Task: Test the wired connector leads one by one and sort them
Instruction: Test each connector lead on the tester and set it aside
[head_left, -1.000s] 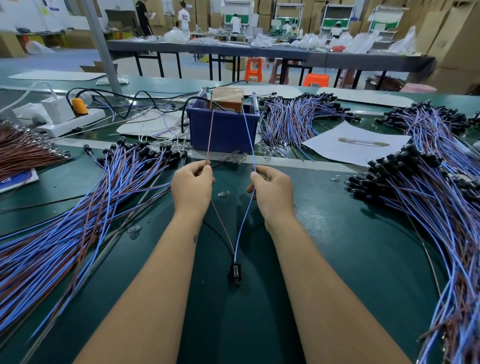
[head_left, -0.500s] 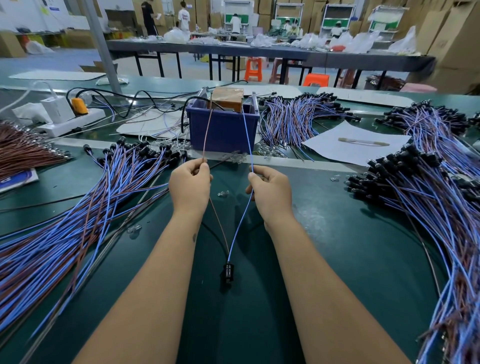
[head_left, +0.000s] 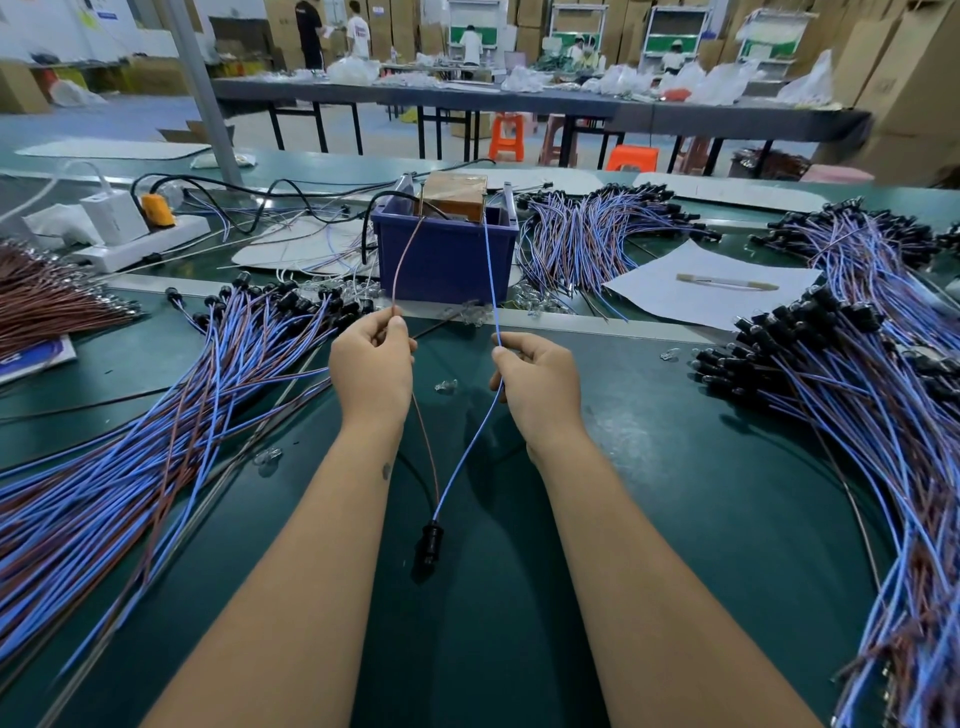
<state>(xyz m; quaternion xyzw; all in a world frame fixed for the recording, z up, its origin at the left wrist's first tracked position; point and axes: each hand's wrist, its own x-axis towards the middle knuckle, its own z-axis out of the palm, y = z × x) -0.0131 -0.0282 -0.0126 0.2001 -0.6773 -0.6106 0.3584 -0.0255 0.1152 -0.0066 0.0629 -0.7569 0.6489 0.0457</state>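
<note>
1. The left hand (head_left: 371, 371), at frame centre, pinches the brown wire (head_left: 402, 265) between thumb and fingers.
2. The right hand (head_left: 540, 382), just right of centre, pinches the blue wire (head_left: 491, 270) the same way.
3. Both wires run up to the top of the blue bin (head_left: 444, 254) in the upper middle and down to one black connector (head_left: 430, 543), which hangs low between the forearms over the green table (head_left: 675, 493).
4. A pile of blue-and-brown leads (head_left: 130, 441) fans across the left of the frame; another pile (head_left: 857, 389) fills the right side.
5. A white sheet of paper (head_left: 711, 291) lies right of the bin.
</note>
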